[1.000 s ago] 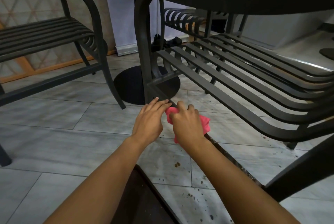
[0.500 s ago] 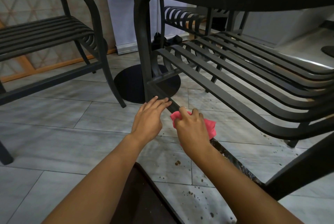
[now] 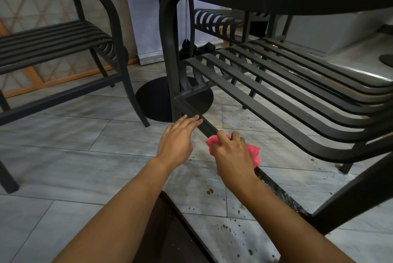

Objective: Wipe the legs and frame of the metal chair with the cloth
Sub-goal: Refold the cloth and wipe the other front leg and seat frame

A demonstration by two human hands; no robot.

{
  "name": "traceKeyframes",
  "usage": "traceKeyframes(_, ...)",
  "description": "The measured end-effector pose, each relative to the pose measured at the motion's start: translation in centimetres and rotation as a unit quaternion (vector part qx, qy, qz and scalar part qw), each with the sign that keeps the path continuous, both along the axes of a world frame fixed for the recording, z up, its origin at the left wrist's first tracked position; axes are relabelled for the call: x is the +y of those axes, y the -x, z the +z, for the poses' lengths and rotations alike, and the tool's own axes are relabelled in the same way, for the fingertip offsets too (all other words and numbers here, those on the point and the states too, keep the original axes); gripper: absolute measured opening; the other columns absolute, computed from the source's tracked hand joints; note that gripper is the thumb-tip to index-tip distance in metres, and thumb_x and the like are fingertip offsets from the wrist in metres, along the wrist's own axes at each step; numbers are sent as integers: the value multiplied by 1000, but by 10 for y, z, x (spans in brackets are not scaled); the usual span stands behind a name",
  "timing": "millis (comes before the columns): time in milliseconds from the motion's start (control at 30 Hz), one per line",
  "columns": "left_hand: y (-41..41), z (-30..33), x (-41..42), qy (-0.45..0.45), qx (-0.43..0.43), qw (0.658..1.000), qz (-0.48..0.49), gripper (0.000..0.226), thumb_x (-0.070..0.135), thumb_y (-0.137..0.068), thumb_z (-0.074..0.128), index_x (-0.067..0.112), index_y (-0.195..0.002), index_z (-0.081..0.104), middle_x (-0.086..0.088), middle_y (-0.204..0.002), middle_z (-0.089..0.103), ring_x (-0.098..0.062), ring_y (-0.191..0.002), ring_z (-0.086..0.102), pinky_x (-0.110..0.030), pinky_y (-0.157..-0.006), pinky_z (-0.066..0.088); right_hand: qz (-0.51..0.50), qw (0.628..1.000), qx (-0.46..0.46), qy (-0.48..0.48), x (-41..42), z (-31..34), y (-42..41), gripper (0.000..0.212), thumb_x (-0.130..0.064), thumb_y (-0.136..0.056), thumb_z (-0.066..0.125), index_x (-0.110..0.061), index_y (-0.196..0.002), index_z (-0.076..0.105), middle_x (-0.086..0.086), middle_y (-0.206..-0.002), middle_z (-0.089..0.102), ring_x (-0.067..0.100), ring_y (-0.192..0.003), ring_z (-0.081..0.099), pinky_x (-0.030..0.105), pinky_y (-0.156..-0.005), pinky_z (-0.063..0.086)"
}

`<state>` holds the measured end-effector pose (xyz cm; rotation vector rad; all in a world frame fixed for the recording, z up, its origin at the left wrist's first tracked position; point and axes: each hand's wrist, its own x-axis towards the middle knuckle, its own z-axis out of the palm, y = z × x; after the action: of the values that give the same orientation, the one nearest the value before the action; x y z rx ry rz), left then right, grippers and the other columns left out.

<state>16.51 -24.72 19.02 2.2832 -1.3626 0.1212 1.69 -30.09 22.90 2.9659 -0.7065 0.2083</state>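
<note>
A black metal chair with a slatted seat fills the right half of the view. Its low side rail runs diagonally from the front leg toward me. My right hand grips a pink cloth wrapped over this rail. My left hand lies flat beside it, fingers extended and fingertips touching the rail just ahead of the cloth. The rail nearer me looks wet and speckled.
A second black chair stands at left, a third behind. A round black table base sits on the grey tiled floor by the front leg. Brown specks dot the tiles near me. A dark mat lies under my arms.
My right hand has slid the pink cloth along the rail toward me, away from the front leg. My left hand stays in nearly the same spot on the rail.
</note>
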Motion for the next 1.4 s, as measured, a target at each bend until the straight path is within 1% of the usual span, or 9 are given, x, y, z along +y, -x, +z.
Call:
traceKeyframes(333, 6, -4, 0, -11, 22, 1000, -9, 75, -9, -83, 40, 27, -147, 22, 11, -156, 16, -9, -144, 11, -36, -118, 16, -27, 995, -49, -85, -9, 0, 3, 35, -15, -76, 73, -17, -109, 61, 3, -115, 46, 25, -104, 44, 34, -91, 38)
traceKeyframes(433, 9, -6, 3, -13, 10, 1000, -19, 77, -8, -83, 41, 24, -148, 15, 9, -158, 7, -11, -144, 8, -37, -118, 16, -55, 976, -134, -164, -13, 6, 8, 22, -8, -85, 60, -11, -107, 61, 11, -113, 49, 29, -102, 46, 41, -89, 41)
traceKeyframes(500, 12, -7, 6, -3, 0, 1000, -23, 77, -8, -83, 42, 24, -149, 15, 8, -158, 5, -12, -144, 9, -37, -118, 17, -82, 943, -211, -245, -14, 9, 11, 15, -8, -90, 50, -12, -102, 58, 13, -109, 53, 31, -98, 51, 43, -80, 44)
traceKeyframes(600, 15, -7, 8, 2, -26, 999, -38, 75, -8, -83, 41, 24, -148, 19, 8, -157, 10, -12, -144, 10, -34, -118, 14, -147, 814, -323, -460, -13, 25, 12, 3, -25, -88, 50, -22, -86, 49, 7, -92, 61, 24, -82, 57, 36, -64, 40)
traceKeyframes(633, 15, -7, 8, 3, -29, 999, -40, 74, -7, -84, 41, 25, -147, 21, 8, -157, 13, -11, -144, 10, -32, -117, 12, -147, 806, -325, -472, -15, 30, 11, 4, -27, -88, 49, -24, -85, 48, 6, -91, 62, 23, -80, 57, 37, -63, 40)
traceKeyframes(767, 17, -5, 6, 10, -24, 999, -38, 68, -8, -84, 40, 23, -144, 30, 7, -152, 28, -10, -144, 14, -29, -115, 11, -81, 938, -216, -259, -29, 26, -3, 11, -14, -93, 48, -17, -95, 59, 4, -101, 56, 25, -86, 56, 42, -73, 46)
traceKeyframes(833, 17, -5, 5, 9, -20, 999, -36, 68, -8, -84, 40, 23, -144, 32, 7, -151, 30, -11, -143, 15, -30, -115, 11, -59, 969, -156, -185, -37, 14, -15, 19, -12, -94, 48, -16, -105, 63, 5, -101, 55, 26, -88, 57, 36, -69, 44)
traceKeyframes(967, 17, -3, 5, 7, -1, 999, -32, 70, -9, -82, 41, 25, -143, 33, 8, -151, 32, -11, -143, 17, -31, -115, 13, -85, 975, -83, -189, -43, 2, -26, 25, -16, -96, 44, -11, -117, 56, 12, -102, 61, 31, -92, 59, 35, -68, 41)
traceKeyframes(1400, 23, -2, 7, -32, -12, 999, -24, 77, -8, -82, 42, 29, -147, 22, 11, -155, 20, -10, -144, 13, -38, -117, 14, -135, 970, -64, -191, -42, -2, -2, 21, -12, -96, 39, -8, -105, 57, 13, -97, 62, 29, -85, 57, 35, -67, 43)
